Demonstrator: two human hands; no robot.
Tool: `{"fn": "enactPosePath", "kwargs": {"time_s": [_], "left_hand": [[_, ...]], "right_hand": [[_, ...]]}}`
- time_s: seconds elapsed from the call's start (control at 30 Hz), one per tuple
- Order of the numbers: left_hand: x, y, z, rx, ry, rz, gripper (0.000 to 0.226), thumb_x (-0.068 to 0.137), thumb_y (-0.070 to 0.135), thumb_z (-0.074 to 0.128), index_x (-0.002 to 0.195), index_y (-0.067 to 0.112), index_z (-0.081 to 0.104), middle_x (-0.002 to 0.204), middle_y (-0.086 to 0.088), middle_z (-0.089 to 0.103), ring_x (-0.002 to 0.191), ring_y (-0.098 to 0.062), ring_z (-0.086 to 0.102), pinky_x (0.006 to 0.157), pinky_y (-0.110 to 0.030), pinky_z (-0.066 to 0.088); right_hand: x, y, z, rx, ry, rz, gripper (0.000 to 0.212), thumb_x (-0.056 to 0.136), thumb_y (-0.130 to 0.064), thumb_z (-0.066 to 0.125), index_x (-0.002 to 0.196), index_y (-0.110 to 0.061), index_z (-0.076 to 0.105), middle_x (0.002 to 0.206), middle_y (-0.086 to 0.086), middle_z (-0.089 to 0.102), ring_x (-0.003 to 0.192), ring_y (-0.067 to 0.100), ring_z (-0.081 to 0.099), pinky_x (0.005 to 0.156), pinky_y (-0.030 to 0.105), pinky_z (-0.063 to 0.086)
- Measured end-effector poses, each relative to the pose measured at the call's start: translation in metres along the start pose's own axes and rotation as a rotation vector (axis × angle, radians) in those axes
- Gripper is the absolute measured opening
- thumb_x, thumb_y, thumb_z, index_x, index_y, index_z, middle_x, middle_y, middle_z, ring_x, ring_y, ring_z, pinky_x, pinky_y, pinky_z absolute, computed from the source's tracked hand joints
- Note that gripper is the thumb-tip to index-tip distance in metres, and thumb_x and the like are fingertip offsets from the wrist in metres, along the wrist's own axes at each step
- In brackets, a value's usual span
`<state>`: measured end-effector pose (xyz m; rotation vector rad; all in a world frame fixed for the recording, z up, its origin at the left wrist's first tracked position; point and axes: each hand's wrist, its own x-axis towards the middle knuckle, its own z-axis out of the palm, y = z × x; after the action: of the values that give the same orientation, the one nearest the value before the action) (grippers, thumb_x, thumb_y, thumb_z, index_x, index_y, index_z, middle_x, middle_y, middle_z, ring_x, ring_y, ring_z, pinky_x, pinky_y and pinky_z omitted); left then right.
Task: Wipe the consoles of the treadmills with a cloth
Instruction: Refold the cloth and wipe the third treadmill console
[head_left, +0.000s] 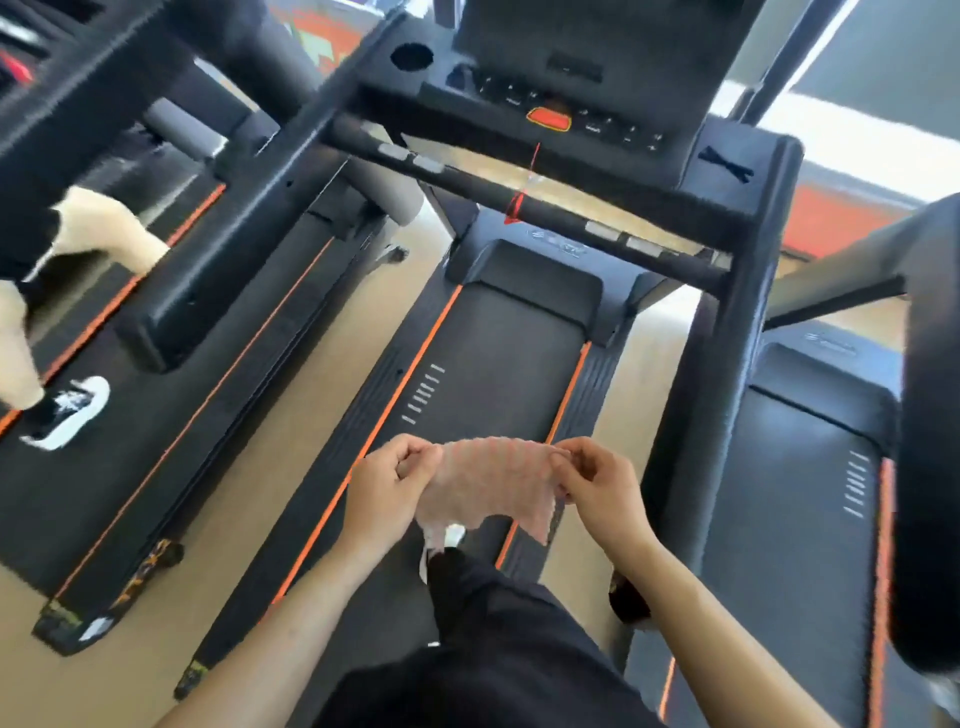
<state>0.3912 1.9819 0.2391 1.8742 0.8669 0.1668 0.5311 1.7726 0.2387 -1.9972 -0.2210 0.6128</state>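
Over the treadmill belt (498, 374), left hand (387, 486) and right hand (597, 480) each pinch a top corner of the pink cloth (488, 488), stretching it. Ahead, the console (566, 111) stands well apart; its round cup holder (411, 56) looks dark inside, contents unclear.

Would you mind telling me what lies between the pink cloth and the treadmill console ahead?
In the head view, the padded crossbar with a hanging red safety cord crosses between cloth and console.

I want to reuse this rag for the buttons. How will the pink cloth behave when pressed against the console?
Probably floppy: the pink cloth sags between the left hand and right hand, its lower edge hanging unevenly. It looks thin and light, so it should mould around the console buttons.
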Motion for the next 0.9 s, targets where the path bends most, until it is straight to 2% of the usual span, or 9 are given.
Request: {"fn": "enactPosePath", "kwargs": {"time_s": [0.1,0.23,0.37,0.47,0.6,0.67,0.73,0.8,0.9], "left_hand": [[0.064,0.029,0.011,0.028,-0.057,0.077,0.012,0.095,0.025,0.070,0.084,0.026,0.072,0.080,0.022,0.072,0.078,0.000,0.067,0.067,-0.016,0.048],[0.136,0.077,0.030,0.069,-0.097,0.161,0.013,0.094,0.026,0.071,0.081,0.027,0.071,0.073,0.015,0.073,0.066,-0.009,0.067,0.065,-0.035,0.054],[0.192,0.144,0.046,0.089,-0.168,0.315,0.017,0.093,0.021,0.072,0.082,0.034,0.070,0.078,0.022,0.074,0.077,0.003,0.069,0.068,-0.011,0.046],[0.230,0.193,0.057,0.089,-0.208,0.442,0.009,0.094,0.019,0.072,0.096,0.028,0.070,0.085,0.020,0.072,0.082,0.011,0.065,0.073,-0.004,0.043],[0.290,0.242,0.078,0.099,-0.264,0.546,0.007,0.095,0.020,0.070,0.099,0.026,0.068,0.084,0.015,0.069,0.079,0.001,0.061,0.072,-0.009,0.043],[0.322,0.264,0.094,0.084,-0.306,0.567,0.006,0.095,0.020,0.070,0.096,0.026,0.069,0.085,0.014,0.070,0.079,-0.004,0.062,0.074,-0.013,0.046],[0.353,0.285,0.111,0.076,-0.344,0.601,0.006,0.094,0.017,0.070,0.093,0.023,0.071,0.084,0.014,0.071,0.078,-0.002,0.061,0.073,-0.012,0.045],[0.384,0.303,0.127,0.063,-0.375,0.637,0.007,0.094,0.018,0.071,0.092,0.024,0.072,0.079,0.011,0.069,0.073,-0.006,0.058,0.068,-0.016,0.044],[0.429,0.332,0.147,0.052,-0.408,0.695,0.002,0.094,0.023,0.072,0.095,0.025,0.073,0.081,0.006,0.071,0.070,-0.018,0.059,0.065,-0.028,0.047]], "right_hand": [[0.043,-0.006,-0.007,0.067,0.109,0.008,0.012,0.097,-0.014,0.066,0.091,-0.020,0.074,0.075,-0.004,0.074,0.070,0.011,0.068,0.069,0.029,0.058],[0.094,-0.027,-0.020,0.178,0.220,0.015,0.012,0.097,-0.016,0.065,0.092,-0.020,0.075,0.083,-0.005,0.077,0.081,0.014,0.073,0.077,0.034,0.062],[0.138,-0.061,-0.043,0.235,0.320,-0.015,0.011,0.098,-0.020,0.066,0.094,-0.018,0.076,0.082,0.001,0.077,0.078,0.019,0.072,0.073,0.032,0.060],[0.174,-0.082,-0.069,0.276,0.410,-0.032,0.011,0.098,-0.020,0.066,0.093,-0.015,0.075,0.080,0.006,0.076,0.078,0.023,0.071,0.071,0.030,0.059],[0.227,-0.097,-0.103,0.276,0.519,-0.055,0.009,0.098,-0.018,0.067,0.092,-0.016,0.073,0.079,0.008,0.074,0.071,0.019,0.068,0.071,0.043,0.059],[0.256,-0.103,-0.120,0.261,0.572,-0.073,0.010,0.096,-0.018,0.067,0.090,-0.021,0.074,0.077,0.003,0.074,0.069,0.017,0.067,0.067,0.041,0.058],[0.285,-0.113,-0.137,0.236,0.625,-0.082,0.008,0.094,-0.020,0.068,0.090,-0.023,0.074,0.080,0.003,0.074,0.073,0.024,0.068,0.066,0.041,0.058],[0.311,-0.126,-0.154,0.236,0.678,-0.079,0.006,0.095,-0.017,0.069,0.092,-0.020,0.073,0.081,0.011,0.071,0.072,0.028,0.067,0.060,0.037,0.055],[0.349,-0.148,-0.178,0.257,0.736,-0.075,0.008,0.097,-0.013,0.067,0.097,-0.020,0.071,0.082,0.017,0.067,0.061,0.023,0.061,0.051,0.034,0.051]]}}
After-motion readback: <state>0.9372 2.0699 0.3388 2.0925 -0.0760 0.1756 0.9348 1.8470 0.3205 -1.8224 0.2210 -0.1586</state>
